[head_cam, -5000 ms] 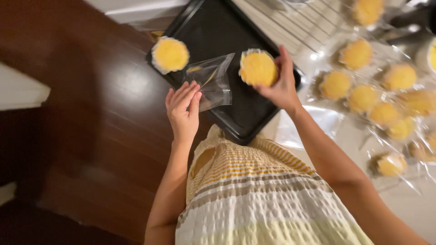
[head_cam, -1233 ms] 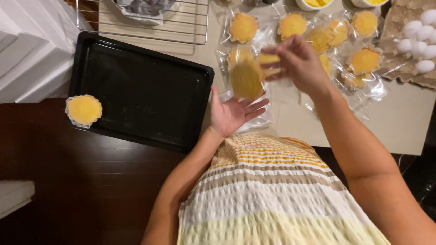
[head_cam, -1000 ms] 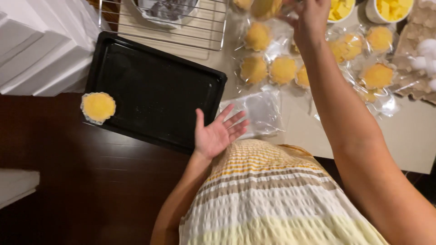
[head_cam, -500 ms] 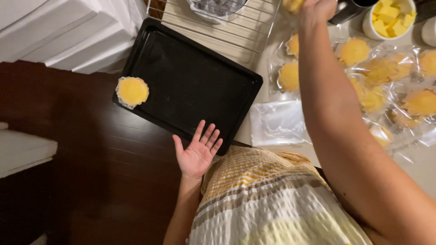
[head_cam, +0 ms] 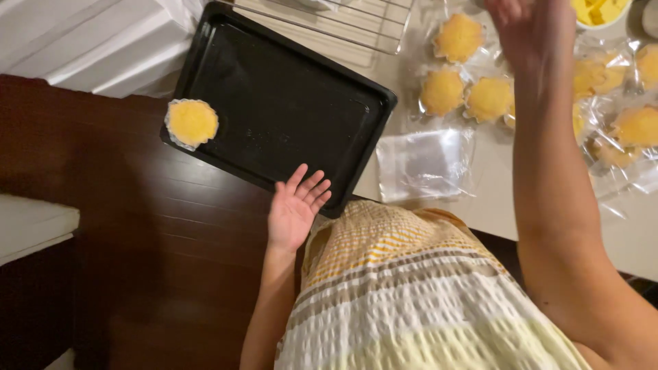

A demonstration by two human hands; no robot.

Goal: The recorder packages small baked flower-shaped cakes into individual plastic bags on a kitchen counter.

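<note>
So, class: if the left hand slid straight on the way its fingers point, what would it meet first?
Probably the black tray's near rim: the left hand, open with fingers spread, points right at it, though its height above is unclear.

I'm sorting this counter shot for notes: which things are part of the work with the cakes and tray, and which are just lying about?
In hand:
black baking tray
unwrapped yellow cake on the tray's corner
empty clear bag
bagged yellow cakes
left hand, open by the tray
right hand, raised over the cakes

Lying about:
wire rack
bowl of yellow cubes
</note>
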